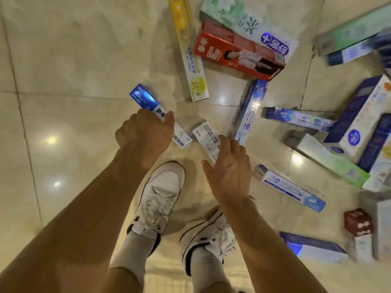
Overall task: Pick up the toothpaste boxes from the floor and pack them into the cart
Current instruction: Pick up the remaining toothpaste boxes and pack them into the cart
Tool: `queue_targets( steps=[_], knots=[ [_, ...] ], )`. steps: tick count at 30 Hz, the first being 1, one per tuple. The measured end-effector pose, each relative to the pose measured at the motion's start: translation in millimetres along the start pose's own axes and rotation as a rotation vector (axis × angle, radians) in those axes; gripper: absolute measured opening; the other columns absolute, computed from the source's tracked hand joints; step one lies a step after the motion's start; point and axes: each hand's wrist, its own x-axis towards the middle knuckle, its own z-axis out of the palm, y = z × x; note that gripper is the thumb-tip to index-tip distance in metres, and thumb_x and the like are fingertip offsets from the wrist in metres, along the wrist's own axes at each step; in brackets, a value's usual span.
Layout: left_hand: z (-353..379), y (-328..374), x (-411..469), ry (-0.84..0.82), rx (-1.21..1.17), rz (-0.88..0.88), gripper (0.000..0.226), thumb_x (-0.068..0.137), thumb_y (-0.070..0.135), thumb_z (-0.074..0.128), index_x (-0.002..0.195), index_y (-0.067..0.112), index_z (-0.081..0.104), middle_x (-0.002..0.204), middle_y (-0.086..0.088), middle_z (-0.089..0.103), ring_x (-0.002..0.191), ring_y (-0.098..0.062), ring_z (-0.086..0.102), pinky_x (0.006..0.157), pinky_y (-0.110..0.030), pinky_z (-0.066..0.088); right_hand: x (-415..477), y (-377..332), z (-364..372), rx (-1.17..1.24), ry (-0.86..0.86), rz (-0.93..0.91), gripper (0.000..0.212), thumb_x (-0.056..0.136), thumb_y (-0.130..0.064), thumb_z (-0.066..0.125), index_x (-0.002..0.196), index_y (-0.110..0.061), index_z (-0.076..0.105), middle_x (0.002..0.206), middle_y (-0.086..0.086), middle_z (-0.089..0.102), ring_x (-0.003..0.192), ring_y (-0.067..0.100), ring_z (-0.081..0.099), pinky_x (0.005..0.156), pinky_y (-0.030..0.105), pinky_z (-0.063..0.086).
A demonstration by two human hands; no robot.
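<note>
Down at the floor (74, 102), beyond white shoes (163, 197), the left hand (143, 134) grips a blue box (146, 100), hiding its middle. The right hand (228, 172), fingers straight, touches a white box (204, 134). Farther off, more boxes (239, 53) lie scattered, blurred and cut off rightward.

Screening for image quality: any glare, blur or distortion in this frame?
Head view: round bright glare spots on the glossy beige floor tiles; fisheye bends the tile seams; the small dark red box at the right edge is motion-smeared; the blue-and-white toothpaste box in the left hand is readable.
</note>
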Motion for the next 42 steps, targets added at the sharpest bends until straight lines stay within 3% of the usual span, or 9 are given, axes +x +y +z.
queue_targets(
  steps=[5, 10, 17, 21, 23, 29, 32, 37, 42],
  knots=[
    [40.7, 8.1, 16.6, 0.015, -0.189, -0.106, 0.084, 0.085, 0.072, 0.055, 0.133, 0.006, 0.034, 0.12, -0.014, 0.062, 0.112, -0.039, 0.06, 0.087, -0.042, 0.043, 11.2, 8.8, 48.7, -0.205, 0.124, 0.086, 0.063, 0.071, -0.024, 0.086, 0.123, -0.015, 0.053, 0.111, 0.007, 0.059, 0.098, 0.028, 0.05, 0.079, 0.04, 0.046],
    [58.2, 15.2, 21.9, 0.052, -0.349, -0.114, 0.072, 0.085, 0.039, 0.061, 0.135, 0.004, 0.025, 0.112, -0.015, 0.063, 0.1, -0.04, 0.064, 0.077, -0.036, 0.039, 14.8, 13.9, 55.3, -0.218, 0.214, 0.09, 0.039, 0.078, -0.015, 0.077, 0.112, -0.013, 0.056, 0.1, 0.009, 0.057, 0.089, 0.03, 0.049, 0.072, 0.04, 0.043],
    [-8.9, 14.1, -17.3, 0.087, -0.164, 0.049, 0.071, 0.086, 0.038, 0.061, 0.139, 0.008, 0.024, 0.106, -0.01, 0.06, 0.09, -0.034, 0.062, 0.071, -0.038, 0.039, -0.7, -4.3, -20.7, -0.008, 0.142, 0.143, 0.05, 0.078, -0.024, 0.074, 0.121, -0.012, 0.052, 0.112, 0.009, 0.055, 0.1, 0.027, 0.052, 0.073, 0.042, 0.054],
    [-108.9, 20.0, -83.6, 0.146, -0.021, 0.16, 0.068, 0.092, 0.038, 0.054, 0.142, 0.007, 0.02, 0.109, -0.012, 0.059, 0.089, -0.035, 0.063, 0.072, -0.041, 0.042, -23.9, -20.5, -130.8, 0.104, 0.246, 0.143, 0.05, 0.073, -0.026, 0.076, 0.115, -0.01, 0.053, 0.107, 0.009, 0.054, 0.096, 0.028, 0.049, 0.069, 0.04, 0.049],
    [-167.8, 25.8, -125.2, 0.209, 0.009, 0.236, 0.062, 0.093, 0.037, 0.051, 0.139, 0.007, 0.023, 0.106, -0.014, 0.061, 0.079, -0.034, 0.061, 0.07, -0.041, 0.043, -40.0, -28.5, -200.8, 0.128, 0.302, 0.121, 0.049, 0.071, -0.025, 0.077, 0.11, -0.011, 0.052, 0.104, 0.009, 0.053, 0.094, 0.029, 0.049, 0.069, 0.042, 0.049],
    [-371.5, 58.1, -272.4, 0.326, 0.047, 0.435, 0.063, 0.092, 0.044, 0.055, 0.134, 0.005, 0.03, 0.088, -0.011, 0.064, 0.067, -0.033, 0.063, 0.064, -0.039, 0.054, -110.6, -53.2, -444.8, 0.206, 0.426, 0.125, 0.055, 0.074, -0.035, 0.075, 0.119, -0.014, 0.052, 0.109, 0.005, 0.051, 0.1, 0.025, 0.046, 0.065, 0.034, 0.044],
    [-472.9, 76.0, -353.2, 0.348, 0.079, 0.494, 0.065, 0.092, 0.052, 0.055, 0.133, 0.011, 0.027, 0.089, -0.005, 0.062, 0.065, -0.024, 0.057, 0.062, -0.033, 0.048, -159.7, -66.2, -566.2, 0.257, 0.466, 0.163, 0.055, 0.076, -0.037, 0.073, 0.12, -0.011, 0.054, 0.113, 0.009, 0.053, 0.105, 0.031, 0.05, 0.068, 0.034, 0.039],
    [-612.2, 101.6, -484.5, 0.412, 0.072, 0.643, 0.067, 0.089, 0.058, 0.058, 0.134, 0.018, 0.028, 0.098, -0.003, 0.065, 0.071, -0.021, 0.054, 0.062, -0.031, 0.04, -249.6, -84.8, -735.8, 0.217, 0.4, 0.182, 0.052, 0.079, -0.043, 0.071, 0.114, -0.012, 0.05, 0.107, 0.005, 0.049, 0.103, 0.031, 0.051, 0.065, 0.035, 0.036],
    [-685.5, 131.8, -588.8, 0.43, 0.114, 0.873, 0.072, 0.086, 0.062, 0.055, 0.139, 0.021, 0.03, 0.099, -0.007, 0.067, 0.084, -0.031, 0.065, 0.062, -0.032, 0.042, -333.0, -83.3, -844.0, 0.229, 0.423, 0.211, 0.053, 0.081, -0.054, 0.067, 0.113, -0.015, 0.048, 0.105, 0.004, 0.046, 0.1, 0.03, 0.053, 0.074, 0.041, 0.05]
  ],
)
